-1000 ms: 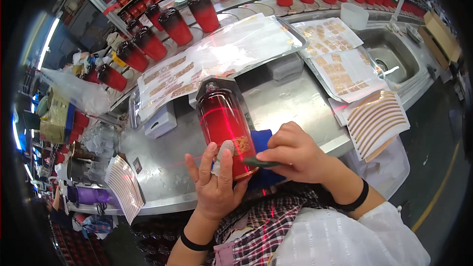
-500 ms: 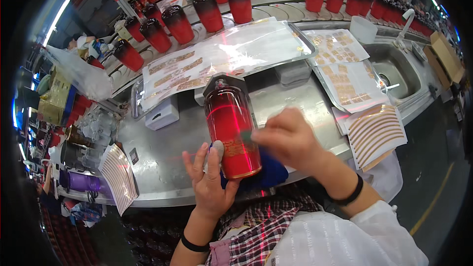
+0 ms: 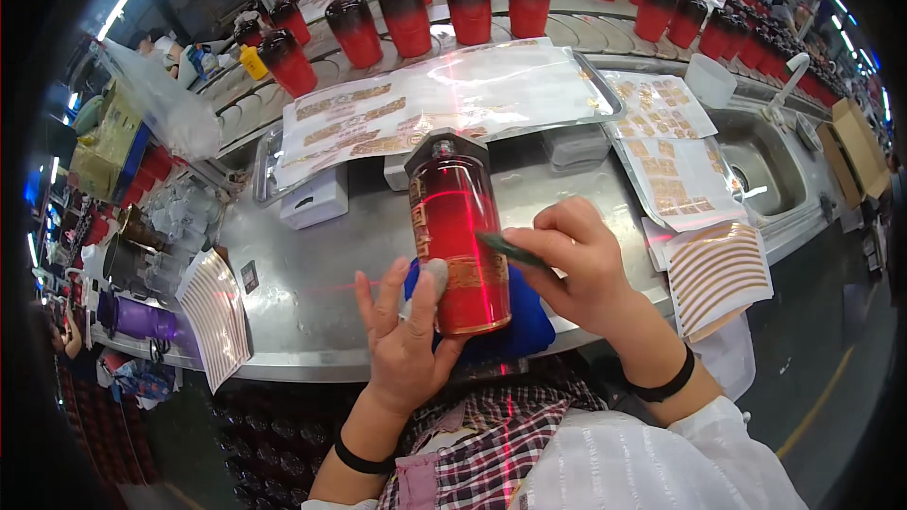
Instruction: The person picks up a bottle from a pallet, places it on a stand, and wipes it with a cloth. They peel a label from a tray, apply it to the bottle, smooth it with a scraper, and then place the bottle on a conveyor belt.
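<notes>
A glossy red bottle, dark at the shoulder, lies tilted with its neck in a dark angular holder and its base toward me. A gold patterned band crosses its lower part, and more gold pattern runs down its left side. My left hand steadies the bottle at the lower left, thumb by the base, a pale cover on one fingertip. Pinched in my right hand is a thin dark green scraper-like piece, its tip at the bottle's right side. Blue cloth lies beneath the bottle.
Behind the holder, a metal tray bears sheets of gold decals. More decal sheets lie right, beside a sink. A striped sheet overhangs the left edge. Red-black bottles line the conveyor.
The bottle has turned, bringing gold pattern into view on its left side. My right hand, blurred before, shows the green piece clearly. Bottles on the conveyor have shifted position.
</notes>
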`<state>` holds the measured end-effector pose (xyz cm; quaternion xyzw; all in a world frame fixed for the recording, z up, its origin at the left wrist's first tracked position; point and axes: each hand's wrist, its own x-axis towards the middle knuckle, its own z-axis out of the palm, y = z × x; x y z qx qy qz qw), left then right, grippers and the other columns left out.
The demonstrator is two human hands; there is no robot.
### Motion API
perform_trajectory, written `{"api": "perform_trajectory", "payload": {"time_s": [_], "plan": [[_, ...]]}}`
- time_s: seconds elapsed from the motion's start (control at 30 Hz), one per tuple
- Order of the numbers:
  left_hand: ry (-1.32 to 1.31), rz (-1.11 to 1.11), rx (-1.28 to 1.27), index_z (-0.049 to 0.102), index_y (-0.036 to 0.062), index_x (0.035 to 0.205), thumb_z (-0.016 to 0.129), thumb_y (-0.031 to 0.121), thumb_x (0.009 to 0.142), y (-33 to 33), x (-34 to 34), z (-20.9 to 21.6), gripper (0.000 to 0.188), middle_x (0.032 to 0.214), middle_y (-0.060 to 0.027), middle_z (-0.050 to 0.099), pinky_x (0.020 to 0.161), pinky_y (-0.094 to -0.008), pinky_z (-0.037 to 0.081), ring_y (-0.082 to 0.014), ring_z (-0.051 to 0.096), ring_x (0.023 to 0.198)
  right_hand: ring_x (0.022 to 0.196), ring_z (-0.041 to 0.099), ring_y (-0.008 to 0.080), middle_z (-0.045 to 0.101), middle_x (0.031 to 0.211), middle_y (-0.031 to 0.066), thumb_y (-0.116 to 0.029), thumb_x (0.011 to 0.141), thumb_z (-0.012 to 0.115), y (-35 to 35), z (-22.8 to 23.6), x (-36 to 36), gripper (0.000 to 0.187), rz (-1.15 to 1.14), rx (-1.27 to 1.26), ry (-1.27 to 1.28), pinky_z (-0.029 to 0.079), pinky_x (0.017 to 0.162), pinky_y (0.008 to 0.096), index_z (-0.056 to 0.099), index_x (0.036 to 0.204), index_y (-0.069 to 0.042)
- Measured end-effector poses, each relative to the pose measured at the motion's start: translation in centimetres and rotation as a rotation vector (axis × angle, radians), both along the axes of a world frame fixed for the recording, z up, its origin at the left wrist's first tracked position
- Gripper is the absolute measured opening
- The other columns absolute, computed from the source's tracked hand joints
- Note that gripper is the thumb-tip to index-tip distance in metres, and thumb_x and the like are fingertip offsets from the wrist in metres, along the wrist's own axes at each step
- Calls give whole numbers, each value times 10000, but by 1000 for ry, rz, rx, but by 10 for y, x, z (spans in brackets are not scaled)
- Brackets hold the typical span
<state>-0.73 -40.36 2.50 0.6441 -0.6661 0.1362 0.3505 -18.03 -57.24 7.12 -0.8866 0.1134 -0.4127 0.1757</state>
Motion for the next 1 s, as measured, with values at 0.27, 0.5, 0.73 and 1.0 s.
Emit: {"api": "perform_trajectory", "payload": {"time_s": [0.27,0.5,0.73,1.0], "plan": [[-66,-51,-124,372,-20,1399,736,316,844,-2,4,-11,744,1357,-253,472,1124,-636,208,-388,466,1286,778,542,246,541,847,47,-75,682,755,7,4,2,368,132,-60,11,400,698,377,664,1036,-113],[96,-6,-82,317,-44,1420,707,380,860,1,3,-18,803,1357,-264,456,1137,-618,195,-404,453,1272,824,575,270,564,873,64,-66,667,779,14,11,3,385,242,29,76,420,710,378,668,1034,-106],[-20,16,-48,281,-63,1446,732,418,826,0,10,6,905,1362,-264,460,1153,-610,154,-413,438,1287,797,546,253,552,890,46,-59,626,766,21,25,5,398,316,5,88,403,725,383,656,1006,-105],[72,18,-109,385,-15,1416,802,322,759,-3,3,-7,848,1289,-201,546,1143,-620,160,-319,486,1262,790,530,193,511,866,16,-139,715,687,34,16,5,268,199,-190,212,402,752,364,646,978,-107]]}}
